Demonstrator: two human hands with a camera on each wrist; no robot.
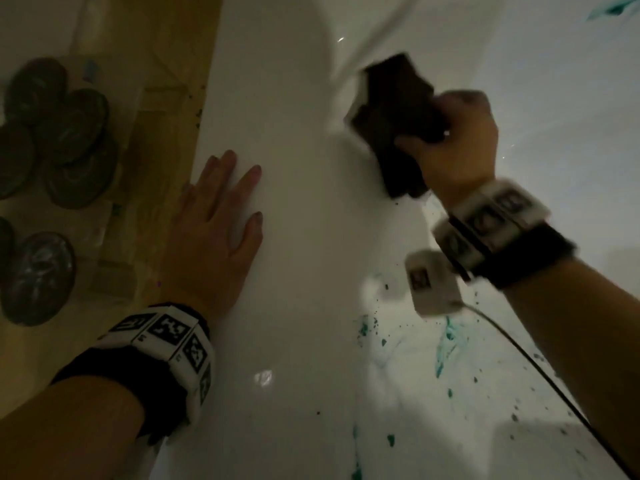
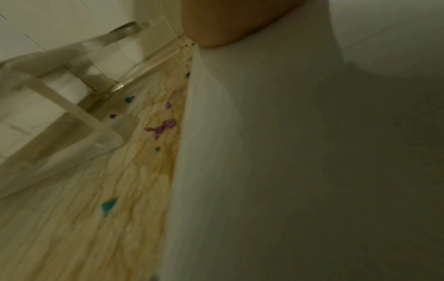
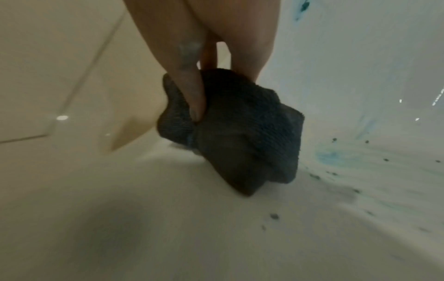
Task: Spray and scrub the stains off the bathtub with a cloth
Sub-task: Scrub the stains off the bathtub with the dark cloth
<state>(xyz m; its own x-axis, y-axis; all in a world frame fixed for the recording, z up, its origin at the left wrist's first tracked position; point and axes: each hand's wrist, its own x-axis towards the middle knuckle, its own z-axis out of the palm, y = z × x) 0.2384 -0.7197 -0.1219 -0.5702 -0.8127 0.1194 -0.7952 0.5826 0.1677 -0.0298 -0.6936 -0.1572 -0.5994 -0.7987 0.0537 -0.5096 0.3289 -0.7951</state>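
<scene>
My right hand [image 1: 453, 133] grips a bunched dark cloth [image 1: 398, 123] against the inner side of the white bathtub [image 1: 298, 237], just below its rim. In the right wrist view my fingers [image 3: 187, 76] dig into the dark cloth [image 3: 240, 136], whose lower end touches the tub wall. Teal stains [image 1: 446, 341] and dark specks spread over the tub surface below my right wrist, and a blue smear [image 3: 329, 157] shows right of the cloth. My left hand [image 1: 221, 223] lies flat with straight fingers on the tub's broad rim. No spray bottle is in view.
Wrinkled tan paper [image 2: 108, 199] with teal and purple blotches covers the floor left of the tub. Several dark round discs [image 1: 52, 133] lie on the floor further left. A clear plastic structure [image 2: 60, 85] stands by the paper. A cable [image 1: 540, 372] trails from my right wrist camera.
</scene>
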